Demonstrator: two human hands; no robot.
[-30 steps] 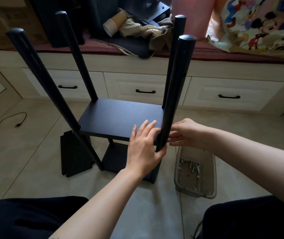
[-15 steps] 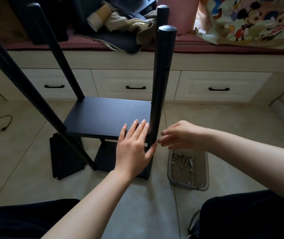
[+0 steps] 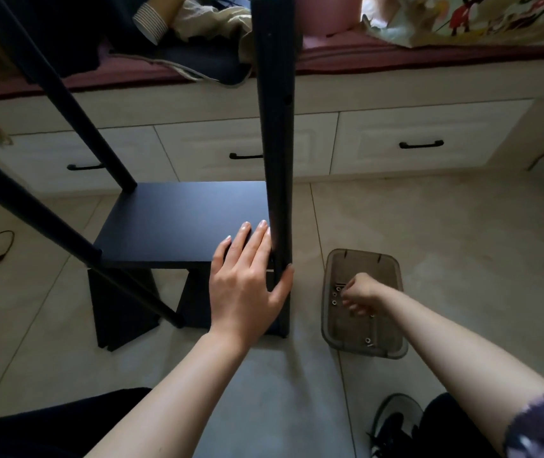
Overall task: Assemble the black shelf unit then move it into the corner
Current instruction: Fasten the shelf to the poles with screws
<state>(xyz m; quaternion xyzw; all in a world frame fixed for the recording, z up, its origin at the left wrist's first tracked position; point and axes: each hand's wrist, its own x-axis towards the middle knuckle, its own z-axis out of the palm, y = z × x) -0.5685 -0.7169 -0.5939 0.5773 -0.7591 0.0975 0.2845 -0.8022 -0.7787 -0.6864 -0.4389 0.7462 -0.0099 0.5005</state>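
Pale floor tiles [image 3: 462, 226] are carrying the half-built black shelf unit [image 3: 181, 223]. Left hand [image 3: 247, 285], fingers straight, is bracing its shelf board against the near post [image 3: 275, 143]. Right hand [image 3: 359, 294], fingers curled, is picking through screws in the plastic tray [image 3: 393, 350]; fastening that joint likely follows.

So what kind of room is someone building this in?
Likely a bedroom or living room at home: a cushioned window seat with built-in drawers, clothes heaped on it, and a tiled floor.
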